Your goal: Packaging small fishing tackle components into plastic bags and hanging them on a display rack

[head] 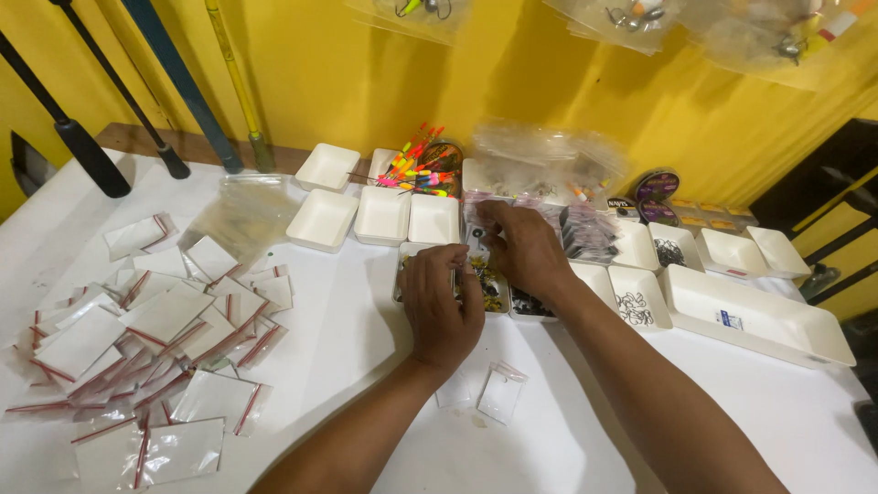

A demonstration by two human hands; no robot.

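Small clear bags (501,391) lay by the desk's near edge while both hands, left (441,306) and right (521,247), pinched narrowly over a mid-desk tray (498,297) of small tackle, apparently picking pieces.

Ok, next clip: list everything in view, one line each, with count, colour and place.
table: one, white top, fills the lower view
small zip bags: a large pile, clear with red strips, table left
loose bags: about two, clear, beside the left wrist
empty trays: several, white, table centre back
trays with small dark parts: several, white, right of the hands
long tray: one, white, far right
floats: a bunch, pink, yellow and orange, behind the trays
line spools: two, dark, back right
rods: several, black, blue and yellow, leaning on the yellow wall
hanging bags: several, clear, top edge
left hand: over a tray of parts, grip hidden
right hand: fingers pinching something small, too small to tell
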